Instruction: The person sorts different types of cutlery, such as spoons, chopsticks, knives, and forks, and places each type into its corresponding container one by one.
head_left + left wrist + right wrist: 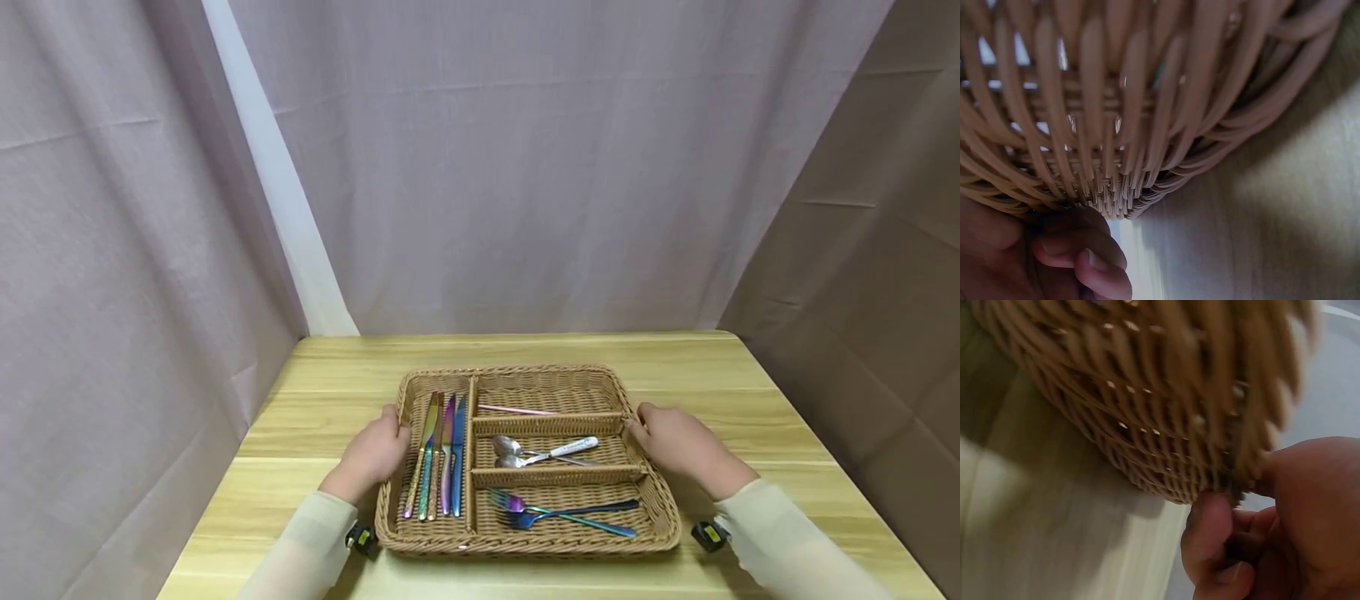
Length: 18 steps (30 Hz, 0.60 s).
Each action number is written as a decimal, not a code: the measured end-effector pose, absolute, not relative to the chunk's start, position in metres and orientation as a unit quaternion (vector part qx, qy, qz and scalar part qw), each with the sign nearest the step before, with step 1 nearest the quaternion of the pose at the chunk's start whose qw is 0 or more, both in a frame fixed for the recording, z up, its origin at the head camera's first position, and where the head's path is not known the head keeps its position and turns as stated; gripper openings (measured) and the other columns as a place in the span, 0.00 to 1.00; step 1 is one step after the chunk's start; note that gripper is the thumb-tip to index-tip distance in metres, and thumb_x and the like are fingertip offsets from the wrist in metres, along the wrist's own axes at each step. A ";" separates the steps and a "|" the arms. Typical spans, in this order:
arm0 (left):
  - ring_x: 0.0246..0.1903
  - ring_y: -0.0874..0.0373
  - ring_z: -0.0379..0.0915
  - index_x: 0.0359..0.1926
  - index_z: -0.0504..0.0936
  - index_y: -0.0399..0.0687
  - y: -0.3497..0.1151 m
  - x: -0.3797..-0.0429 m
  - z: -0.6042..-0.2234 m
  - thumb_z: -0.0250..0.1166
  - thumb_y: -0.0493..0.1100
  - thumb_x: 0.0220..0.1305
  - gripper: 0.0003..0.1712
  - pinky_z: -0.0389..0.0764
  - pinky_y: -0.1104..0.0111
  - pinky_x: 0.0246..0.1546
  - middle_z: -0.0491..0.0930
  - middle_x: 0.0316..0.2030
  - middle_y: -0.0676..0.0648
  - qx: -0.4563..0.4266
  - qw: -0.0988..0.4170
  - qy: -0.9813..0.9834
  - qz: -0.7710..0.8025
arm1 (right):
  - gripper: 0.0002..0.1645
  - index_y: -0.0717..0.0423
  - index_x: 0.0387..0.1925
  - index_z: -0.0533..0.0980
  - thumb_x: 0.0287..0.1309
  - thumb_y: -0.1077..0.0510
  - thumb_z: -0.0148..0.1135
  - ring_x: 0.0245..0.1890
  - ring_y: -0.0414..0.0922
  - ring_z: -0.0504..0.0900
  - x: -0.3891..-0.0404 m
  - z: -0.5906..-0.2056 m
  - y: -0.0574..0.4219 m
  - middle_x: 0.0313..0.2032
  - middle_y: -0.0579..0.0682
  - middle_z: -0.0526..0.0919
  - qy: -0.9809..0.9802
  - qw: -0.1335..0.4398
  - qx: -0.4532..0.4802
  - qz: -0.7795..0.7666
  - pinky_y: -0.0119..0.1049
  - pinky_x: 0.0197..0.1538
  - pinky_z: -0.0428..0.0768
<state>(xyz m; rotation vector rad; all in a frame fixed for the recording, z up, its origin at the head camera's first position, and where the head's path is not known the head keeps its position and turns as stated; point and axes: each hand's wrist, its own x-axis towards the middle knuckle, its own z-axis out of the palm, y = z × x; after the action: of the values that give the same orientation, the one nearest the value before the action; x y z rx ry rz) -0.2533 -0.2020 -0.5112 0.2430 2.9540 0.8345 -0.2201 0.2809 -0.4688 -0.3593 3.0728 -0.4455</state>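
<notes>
A brown woven cutlery basket with dividers is held at both sides. My left hand grips its left side; in the left wrist view the curled fingers are at the wicker edge. On the opposite side my right hand pinches the rim, thumb and fingers around it in the right wrist view. Several colourful knives lie in the long left compartment. Two spoons share the middle right compartment, and two forks cross in the front one. A thin pink utensil lies partly hidden behind a divider.
The basket is over a light wood table, near its front. Grey curtains hang behind and at the left; a brownish cloth hangs at the right.
</notes>
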 end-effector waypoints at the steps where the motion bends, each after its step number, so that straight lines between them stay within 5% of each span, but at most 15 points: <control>1: 0.51 0.32 0.86 0.74 0.64 0.23 -0.203 -0.254 -0.511 0.49 0.46 0.82 0.32 0.86 0.40 0.54 0.84 0.55 0.25 0.080 0.031 0.959 0.271 | 0.20 0.67 0.45 0.78 0.84 0.52 0.53 0.33 0.57 0.87 -0.220 -0.471 0.280 0.31 0.56 0.84 0.983 0.009 -0.114 -0.144 0.61 0.40 0.86; 7: 0.55 0.30 0.85 0.77 0.60 0.21 -0.203 -0.256 -0.508 0.49 0.45 0.82 0.36 0.85 0.40 0.57 0.81 0.60 0.22 0.082 0.034 0.958 0.273 | 0.24 0.72 0.50 0.80 0.85 0.52 0.49 0.45 0.71 0.88 -0.222 -0.476 0.279 0.42 0.70 0.88 0.983 0.002 -0.109 -0.148 0.69 0.52 0.84; 18: 0.53 0.31 0.86 0.80 0.56 0.20 -0.198 -0.252 -0.507 0.53 0.46 0.82 0.40 0.86 0.42 0.56 0.82 0.59 0.21 0.101 0.021 0.963 0.249 | 0.17 0.55 0.33 0.77 0.81 0.50 0.57 0.27 0.48 0.79 -0.224 -0.460 0.281 0.27 0.48 0.79 0.987 0.020 -0.103 -0.120 0.55 0.34 0.81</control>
<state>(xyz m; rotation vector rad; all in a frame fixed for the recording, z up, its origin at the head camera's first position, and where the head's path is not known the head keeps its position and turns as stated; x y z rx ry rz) -0.2517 -0.1979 -0.5073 0.3147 2.9864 0.7719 -0.2235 0.2814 -0.4604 -0.3191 3.0631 -0.3711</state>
